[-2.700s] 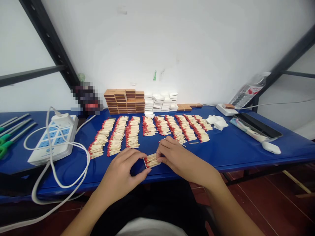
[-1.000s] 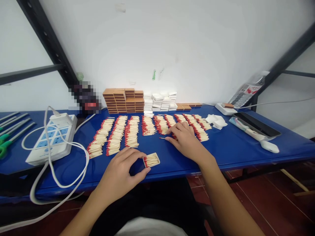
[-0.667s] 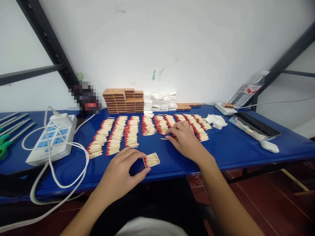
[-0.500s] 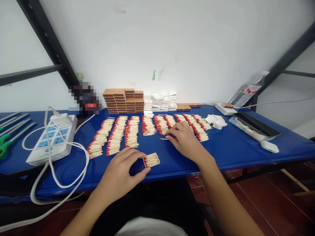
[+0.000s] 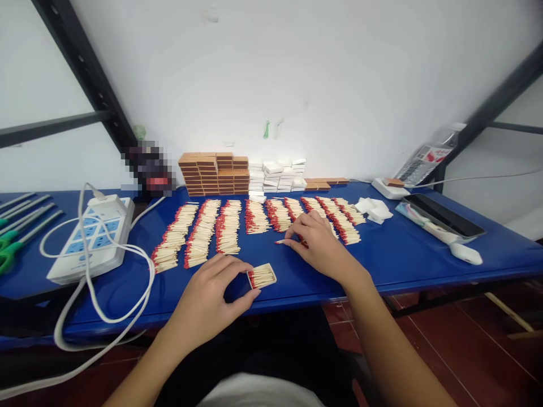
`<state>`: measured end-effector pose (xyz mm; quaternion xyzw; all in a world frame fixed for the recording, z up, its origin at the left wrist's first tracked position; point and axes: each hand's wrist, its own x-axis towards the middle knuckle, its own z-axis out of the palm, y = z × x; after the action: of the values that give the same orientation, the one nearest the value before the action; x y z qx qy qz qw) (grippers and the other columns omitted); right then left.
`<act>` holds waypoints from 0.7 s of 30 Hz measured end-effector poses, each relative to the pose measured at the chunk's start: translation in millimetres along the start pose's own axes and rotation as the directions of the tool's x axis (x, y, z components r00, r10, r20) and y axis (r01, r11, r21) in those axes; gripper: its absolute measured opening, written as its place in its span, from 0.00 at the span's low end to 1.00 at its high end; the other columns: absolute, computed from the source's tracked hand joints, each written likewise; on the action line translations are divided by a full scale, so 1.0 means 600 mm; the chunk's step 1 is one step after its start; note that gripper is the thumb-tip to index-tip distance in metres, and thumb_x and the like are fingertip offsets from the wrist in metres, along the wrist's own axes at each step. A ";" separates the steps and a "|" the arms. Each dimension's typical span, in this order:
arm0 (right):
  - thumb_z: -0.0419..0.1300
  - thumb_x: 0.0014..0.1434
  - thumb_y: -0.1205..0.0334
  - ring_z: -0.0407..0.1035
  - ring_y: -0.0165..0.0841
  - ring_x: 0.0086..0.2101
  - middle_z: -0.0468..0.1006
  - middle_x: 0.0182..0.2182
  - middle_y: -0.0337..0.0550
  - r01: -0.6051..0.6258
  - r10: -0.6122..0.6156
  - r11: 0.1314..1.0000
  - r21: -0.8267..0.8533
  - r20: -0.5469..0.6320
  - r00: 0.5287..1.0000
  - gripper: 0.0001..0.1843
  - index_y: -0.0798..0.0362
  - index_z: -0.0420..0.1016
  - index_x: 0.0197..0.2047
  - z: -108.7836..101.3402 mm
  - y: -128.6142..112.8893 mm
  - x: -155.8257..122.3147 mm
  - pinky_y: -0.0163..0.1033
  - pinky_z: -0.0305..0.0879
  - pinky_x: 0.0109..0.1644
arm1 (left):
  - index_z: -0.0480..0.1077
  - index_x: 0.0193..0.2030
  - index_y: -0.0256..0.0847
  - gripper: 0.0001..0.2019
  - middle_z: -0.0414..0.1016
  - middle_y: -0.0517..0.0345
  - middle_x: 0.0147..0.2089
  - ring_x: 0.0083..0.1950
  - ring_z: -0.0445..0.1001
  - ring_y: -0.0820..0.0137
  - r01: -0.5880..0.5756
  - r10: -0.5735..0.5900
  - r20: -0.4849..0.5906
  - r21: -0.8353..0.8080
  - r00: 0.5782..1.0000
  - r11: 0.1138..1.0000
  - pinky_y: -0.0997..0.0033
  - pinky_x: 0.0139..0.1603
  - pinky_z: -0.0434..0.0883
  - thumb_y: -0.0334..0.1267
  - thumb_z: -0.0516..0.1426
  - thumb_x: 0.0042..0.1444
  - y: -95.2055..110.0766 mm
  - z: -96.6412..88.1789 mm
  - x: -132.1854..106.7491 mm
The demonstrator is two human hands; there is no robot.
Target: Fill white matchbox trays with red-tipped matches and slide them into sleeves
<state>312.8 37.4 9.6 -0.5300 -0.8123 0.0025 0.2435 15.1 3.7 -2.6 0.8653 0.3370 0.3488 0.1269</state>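
Observation:
Near the table's front edge, my left hand (image 5: 216, 297) grips the left end of a small white matchbox tray (image 5: 275, 275) between thumb and fingers. Matches (image 5: 262, 276) with red heads lie inside it, heads to the left. My right hand (image 5: 316, 240) is over the table, right of and behind the tray, its thumb and fingers pinched on matches (image 5: 280, 242) whose red heads stick out to the left; how many is hidden. Behind that hand lie rows of loose matches (image 5: 278, 216), partly covered by it. More match rows (image 5: 203, 232) spread to the left.
Brown matchboxes (image 5: 212, 172) and white trays (image 5: 278, 175) are stacked along the wall. A power strip (image 5: 91, 240) with looping white cables and green-handled scissors (image 5: 12, 249) lie left. On the right are white pieces (image 5: 373, 209), a phone (image 5: 445, 216) and a plastic bottle (image 5: 428, 155).
My right hand's thumb and fingers have closed on the match ends that lay beside them, with more red now showing at the fingertips. My left hand and the tray stay put.

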 end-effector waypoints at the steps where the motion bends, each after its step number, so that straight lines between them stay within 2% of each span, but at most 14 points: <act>1: 0.62 0.75 0.61 0.67 0.47 0.51 0.77 0.45 0.49 0.002 -0.002 1.000 0.003 0.012 1.000 0.06 0.49 0.78 0.43 -0.001 0.000 0.001 0.57 0.65 0.60 | 0.78 0.53 0.46 0.11 0.85 0.54 0.51 0.52 0.83 0.59 0.000 0.000 -0.001 -0.001 1.000 1.000 0.57 0.57 0.78 0.38 0.68 0.66 0.000 0.000 0.000; 9: 0.59 0.77 0.61 0.66 0.46 0.49 0.76 0.44 0.49 0.000 -0.002 0.999 0.044 0.045 0.999 0.09 0.50 0.75 0.41 -0.017 -0.007 -0.002 0.55 0.66 0.59 | 0.77 0.54 0.46 0.10 0.84 0.54 0.51 0.52 0.82 0.60 -0.004 0.004 0.001 0.002 1.000 1.000 0.58 0.57 0.77 0.38 0.68 0.67 0.000 0.000 -0.002; 15: 0.61 0.77 0.60 0.66 0.43 0.50 0.77 0.44 0.46 0.105 -0.113 0.987 0.121 0.067 0.991 0.07 0.50 0.76 0.43 -0.044 -0.062 -0.019 0.53 0.65 0.60 | 0.77 0.54 0.46 0.10 0.84 0.54 0.51 0.53 0.82 0.59 -0.005 0.005 0.009 0.001 1.000 1.000 0.57 0.57 0.76 0.38 0.68 0.67 0.000 0.000 -0.001; 21: 0.62 0.76 0.62 0.66 0.42 0.50 0.77 0.45 0.47 0.190 -0.201 0.977 0.098 0.121 0.972 0.05 0.52 0.77 0.44 -0.034 -0.108 -0.026 0.53 0.66 0.59 | 0.77 0.54 0.46 0.11 0.84 0.54 0.51 0.53 0.82 0.59 -0.001 0.001 0.012 -0.003 1.000 1.000 0.57 0.57 0.77 0.38 0.68 0.67 0.000 0.000 -0.001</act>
<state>270.6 -9.7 38.5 -0.4350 -0.8739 0.0479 0.2115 14.7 3.1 -2.7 0.8674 0.3350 0.3441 0.1302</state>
